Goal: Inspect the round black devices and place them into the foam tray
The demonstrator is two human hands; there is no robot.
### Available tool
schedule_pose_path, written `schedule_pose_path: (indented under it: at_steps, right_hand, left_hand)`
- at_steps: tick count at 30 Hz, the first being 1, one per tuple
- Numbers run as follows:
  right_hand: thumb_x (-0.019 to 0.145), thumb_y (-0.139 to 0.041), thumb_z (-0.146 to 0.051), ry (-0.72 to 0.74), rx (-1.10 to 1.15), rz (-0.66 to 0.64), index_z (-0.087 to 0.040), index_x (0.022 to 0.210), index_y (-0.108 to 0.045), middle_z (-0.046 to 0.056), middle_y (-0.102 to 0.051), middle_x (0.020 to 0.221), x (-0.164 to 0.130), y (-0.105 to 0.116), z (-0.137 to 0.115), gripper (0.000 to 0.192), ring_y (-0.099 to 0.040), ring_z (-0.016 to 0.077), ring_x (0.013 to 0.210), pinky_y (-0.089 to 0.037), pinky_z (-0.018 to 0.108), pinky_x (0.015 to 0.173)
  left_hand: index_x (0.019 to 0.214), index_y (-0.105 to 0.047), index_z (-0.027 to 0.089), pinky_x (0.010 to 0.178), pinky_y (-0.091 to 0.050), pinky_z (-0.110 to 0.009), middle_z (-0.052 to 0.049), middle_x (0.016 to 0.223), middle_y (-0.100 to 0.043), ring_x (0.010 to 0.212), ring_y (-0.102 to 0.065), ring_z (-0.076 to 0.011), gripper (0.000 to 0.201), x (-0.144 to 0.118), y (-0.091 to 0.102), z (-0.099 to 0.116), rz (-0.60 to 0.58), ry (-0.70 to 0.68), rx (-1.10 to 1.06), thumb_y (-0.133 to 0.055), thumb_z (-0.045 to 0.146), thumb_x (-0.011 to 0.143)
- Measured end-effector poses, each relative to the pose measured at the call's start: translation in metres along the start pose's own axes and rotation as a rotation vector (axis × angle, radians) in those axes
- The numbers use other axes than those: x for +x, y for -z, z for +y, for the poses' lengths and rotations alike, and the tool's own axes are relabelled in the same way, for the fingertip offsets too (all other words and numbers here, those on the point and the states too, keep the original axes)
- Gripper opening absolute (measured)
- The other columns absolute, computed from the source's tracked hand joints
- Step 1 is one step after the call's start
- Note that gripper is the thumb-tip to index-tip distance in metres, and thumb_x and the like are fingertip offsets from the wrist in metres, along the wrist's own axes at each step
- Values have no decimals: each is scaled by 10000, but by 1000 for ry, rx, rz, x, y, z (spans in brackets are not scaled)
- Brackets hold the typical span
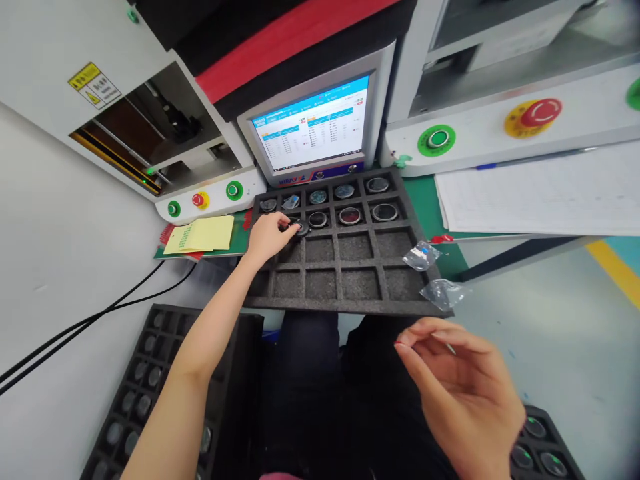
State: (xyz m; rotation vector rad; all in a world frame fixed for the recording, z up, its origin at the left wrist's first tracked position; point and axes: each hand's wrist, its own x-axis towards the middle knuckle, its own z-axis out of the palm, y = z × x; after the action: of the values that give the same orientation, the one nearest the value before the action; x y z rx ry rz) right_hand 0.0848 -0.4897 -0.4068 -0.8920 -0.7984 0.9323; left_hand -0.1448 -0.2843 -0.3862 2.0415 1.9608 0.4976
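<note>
On the foam tray (345,303), 2nd row, left end: I see a round black lens (301,229).
L hand (267,237): nearer; fingertips pinch lens from its left.
R hand (465,393): fingers loosely curled, holds nothing, well apart, near the lap.

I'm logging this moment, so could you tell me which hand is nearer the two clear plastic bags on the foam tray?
Right. The right hand hovers just below the plastic bags; the left hand is across the foam tray.
</note>
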Motion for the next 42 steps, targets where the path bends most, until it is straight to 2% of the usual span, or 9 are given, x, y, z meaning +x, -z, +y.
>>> schedule_pose_path:
  at_steps: [8, 12, 17, 23, 26, 30, 36, 39, 42]
  right_hand:
    - [763, -706, -10, -86, 73, 62, -230, 938, -619, -2, -618, 886, -2, 0, -7, 294, -654, 100, 750, -570, 217, 692]
    - [775, -695, 1, -62, 50, 51, -231, 963, -619, 7, -615, 898, -4, 0, -15, 308, -636, 101, 760, -559, 216, 697]
    - [781, -670, 25, 16, 31, 50, -256, 1050, -589, 18, -624, 1031, -6, -9, -21, 397, -661, 111, 823, -574, 248, 781]
    - [772, -670, 36, -37, 67, -29, -290, 1085, -573, 32, -569, 1222, -10, -25, -27, 463, -671, 143, 983, -610, 279, 816]
    - [754, -705, 23, -154, 110, -29, -278, 1043, -601, 28, -595, 1191, -13, -26, -28, 429, -682, 102, 857, -612, 219, 748]
    - [747, -777, -85, -404, 285, 61, -267, 1026, -639, 42, -681, 1106, -19, -23, -21, 361, -704, 101, 821, -606, 169, 698]
    - [772, -785, -194, -597, 370, 39, -263, 1076, -651, 94, -722, 1121, -33, -26, -16, 339, -737, 171, 859, -627, 226, 645]
    - [792, -767, -204, -560, 339, 5, -256, 1054, -654, 87, -718, 1095, -32, -28, -18, 290, -730, 167, 857, -622, 221, 635]
    - [777, -761, -131, -332, 206, 164, -259, 1022, -639, 41, -666, 1119, -25, -28, -23, 302, -696, 116, 914, -601, 192, 774]
  left_hand:
    - [835, -747, 118, 706, -467, -294, -63, 779, -695, 700, -623, -185, 203, 6, 5, 25, -68, 0, -35, -781, 254, 688]
    - [904, -725, 147, 641, -456, -245, -32, 850, -660, 622, -546, -108, 138, -50, 15, 52, 52, -148, -266, -705, 220, 788]
    - [894, -701, 176, 607, -485, -206, -35, 839, -657, 721, -592, -120, 85, -140, 20, 80, 2, -410, -756, -717, 212, 818]
    - [888, -680, 180, 489, -470, -173, -11, 833, -613, 561, -563, -62, 102, -190, 5, 88, -95, -181, -1098, -725, 153, 800]
    - [909, -676, 181, 472, -459, -173, -4, 796, -606, 535, -554, -62, 125, -199, -2, 88, -58, -166, -1120, -733, 203, 801]
    - [1176, -641, 214, 713, -564, -303, -76, 953, -687, 816, -656, -187, 524, -195, -10, 82, 100, -483, -906, -822, 355, 705]
    - [1310, -558, 274, 829, -589, -360, -99, 1116, -709, 994, -704, -229, 543, -181, -23, 69, 263, -784, -827, -751, 249, 804]
    - [1323, -549, 284, 788, -597, -329, -81, 1056, -738, 927, -728, -223, 616, -184, -21, 68, 155, -736, -937, -801, 295, 761]
    - [1344, -528, 245, 769, -593, -303, -103, 1059, -732, 888, -729, -212, 736, -190, -15, 69, -62, -450, -1219, -844, 391, 696]
